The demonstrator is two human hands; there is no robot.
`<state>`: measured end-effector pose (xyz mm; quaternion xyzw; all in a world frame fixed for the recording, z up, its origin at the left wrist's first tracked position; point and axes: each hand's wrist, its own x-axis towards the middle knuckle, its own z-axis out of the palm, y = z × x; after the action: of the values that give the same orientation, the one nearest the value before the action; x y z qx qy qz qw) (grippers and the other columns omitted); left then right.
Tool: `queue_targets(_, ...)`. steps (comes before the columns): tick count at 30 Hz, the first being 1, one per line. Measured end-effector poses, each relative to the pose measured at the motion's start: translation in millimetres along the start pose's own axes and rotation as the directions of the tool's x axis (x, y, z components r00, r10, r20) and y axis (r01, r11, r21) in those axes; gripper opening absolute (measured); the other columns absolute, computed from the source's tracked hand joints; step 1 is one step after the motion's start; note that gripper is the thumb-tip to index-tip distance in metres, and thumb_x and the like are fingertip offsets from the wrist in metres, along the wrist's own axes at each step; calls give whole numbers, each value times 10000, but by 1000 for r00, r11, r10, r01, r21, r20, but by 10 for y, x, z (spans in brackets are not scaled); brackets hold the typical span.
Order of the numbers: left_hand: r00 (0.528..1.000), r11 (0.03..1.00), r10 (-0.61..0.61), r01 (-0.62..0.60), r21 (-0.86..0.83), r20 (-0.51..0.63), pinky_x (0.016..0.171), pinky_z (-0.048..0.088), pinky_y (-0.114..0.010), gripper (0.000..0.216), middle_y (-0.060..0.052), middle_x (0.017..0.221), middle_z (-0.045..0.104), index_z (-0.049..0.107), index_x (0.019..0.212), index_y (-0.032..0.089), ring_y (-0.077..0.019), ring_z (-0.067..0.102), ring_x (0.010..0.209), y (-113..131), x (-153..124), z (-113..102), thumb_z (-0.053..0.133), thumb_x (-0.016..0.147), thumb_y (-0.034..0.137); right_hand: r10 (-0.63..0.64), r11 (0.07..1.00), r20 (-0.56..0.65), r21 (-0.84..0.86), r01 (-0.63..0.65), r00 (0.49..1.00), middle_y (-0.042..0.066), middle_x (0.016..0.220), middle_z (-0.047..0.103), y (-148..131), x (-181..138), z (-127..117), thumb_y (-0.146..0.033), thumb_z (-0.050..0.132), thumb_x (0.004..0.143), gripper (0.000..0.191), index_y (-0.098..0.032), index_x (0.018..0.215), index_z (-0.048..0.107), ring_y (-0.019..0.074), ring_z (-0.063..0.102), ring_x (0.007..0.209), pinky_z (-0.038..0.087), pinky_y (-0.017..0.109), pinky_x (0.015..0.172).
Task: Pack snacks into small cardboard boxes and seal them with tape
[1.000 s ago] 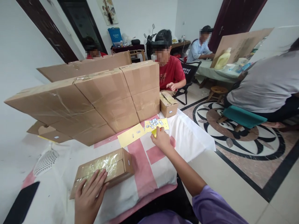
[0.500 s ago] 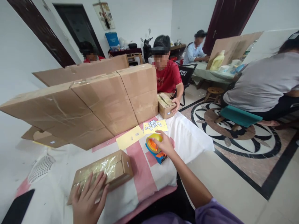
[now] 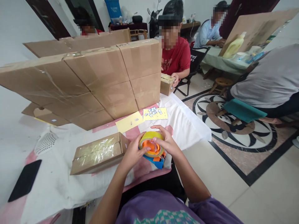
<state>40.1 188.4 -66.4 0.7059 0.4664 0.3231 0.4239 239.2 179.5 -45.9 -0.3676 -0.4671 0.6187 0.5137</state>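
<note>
A: What fills the frame?
B: A tabletop [image 3: 60, 186] draped in white and pink cloth, with a wall of stacked cardboard boxes [image 3: 102, 77] standing along its far side.

A: And beyond it?
B: A co-worker in a red shirt [image 3: 181, 59] holds a small carton [image 3: 166, 87] at the tabletop's far corner. Letters cross the shirt's chest, too soft to read with certainty.

A: Any brand in sight?
B: The black folding chair [image 3: 195, 60] behind carries white lettering; only the ending "YO" can be read.

A: Closer in?
B: A taped box [image 3: 97, 153] lies on the cloth, shiny tape over its top and a small label [image 3: 126, 145] on its end, illegible.

A: The hands?
B: Just right of that box, near the front edge, the left hand [image 3: 133, 152] and right hand [image 3: 168, 142] grip a yellow, orange and blue tape dispenser [image 3: 150, 135] from either side. Whether it touches the cloth, I cannot tell.

A: Smallest?
B: Two yellow cards [image 3: 123, 124] beyond the dispenser, one dotted with little white shapes [image 3: 153, 112].
</note>
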Motion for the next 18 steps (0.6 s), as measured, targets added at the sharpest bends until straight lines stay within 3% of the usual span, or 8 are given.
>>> queue_targets(3,966,976,-26,80,-203,255,1055,528,-462,655,-150,1324,688,620,1275,185,-312,661,1214,-48,90,-156,852,737,477,61,996,8,71,-61,998,-54,691,643,42,-60,-93,-408,769,824,553,-234,1283,515,115,592,538,465,219,526)
queue_targets(6,934,945,-23,136,-296,356,1068,522,-459,697,-151,1327,688,624,1286,185,-309,659,1222,-98,65,-181,896,696,435,132,980,47,145,-138,990,-101,537,542,127,-87,-206,-465,704,864,527,-238,1295,505,88,437,357,318,194,386)
queue_targets(9,931,943,-14,134,-305,364,1104,494,-479,664,-150,1359,675,610,1338,195,-305,645,1253,-157,16,-100,856,759,410,143,983,52,110,-148,988,-84,624,582,188,-108,-269,-420,742,841,564,-248,1320,500,90,492,425,373,201,440)
queue_targets(12,941,944,-33,140,-299,337,1119,479,-489,640,-153,1376,665,612,1340,196,-307,636,1267,-270,-18,-22,841,777,398,76,995,-1,-63,-76,997,-31,840,635,207,-127,-275,-335,793,795,578,-245,1302,530,125,624,679,501,249,649)
queue_targets(15,961,935,-78,163,-315,266,1102,491,-500,673,-166,1339,683,633,1298,183,-320,649,1239,-434,-28,13,875,723,437,14,973,-40,-231,-23,999,6,945,644,223,-133,-272,-306,803,771,542,-229,1250,561,180,657,886,521,305,803)
queue_targets(18,971,922,-100,173,-347,217,1120,480,-513,742,-187,1355,673,626,1307,174,-333,643,1257,-555,-16,49,883,691,498,-1,963,-4,-269,0,1000,51,1084,666,264,-125,-278,-334,804,775,494,-225,1208,595,221,651,1048,514,349,909)
